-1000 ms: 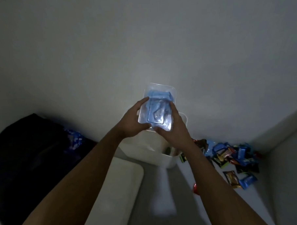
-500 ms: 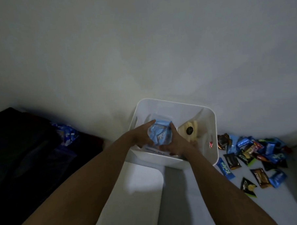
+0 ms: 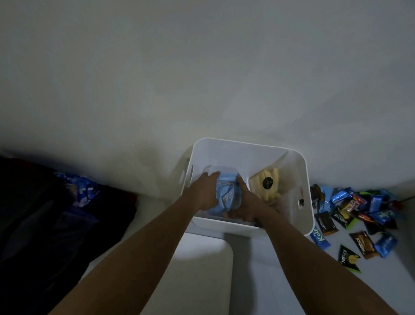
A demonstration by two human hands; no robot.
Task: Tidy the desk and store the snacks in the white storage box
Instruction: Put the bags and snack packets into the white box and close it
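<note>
Both hands are down inside the white storage box (image 3: pixel 248 146), which sits on the worktop (image 3: pixel 393 287) against the wall. The left hand (image 3: pixel 204 193) and right hand (image 3: pixel 245 204) clasp a blue snack pack (image 3: pixel 228 195) btw them, fingers curled on its two sides. It's low in the box's left half, w/ a pale yellow pack (image 3: pixel 267 185) just beside it on the right. Whether it touches the box floor, can't tell.

Handling, as a guess: light, crinkly film, prob. w/ a thin clear shell round it (the dim light makes that hard to confirm), so semi-stiff but easy to crush. Glossy wrap = slippery, so a side-to-side hold across the width, as here, looks safer vs. pinching one corner. Contents may be brittle, so set it down, don't drop it.

The loose wrappers (image 3: pixel 358 212) right of the box look small, flat, v. light: take them by the sealed ends or scoop several at once. A dark bag (image 3: pixel 38 224) lies well to the left.
</note>
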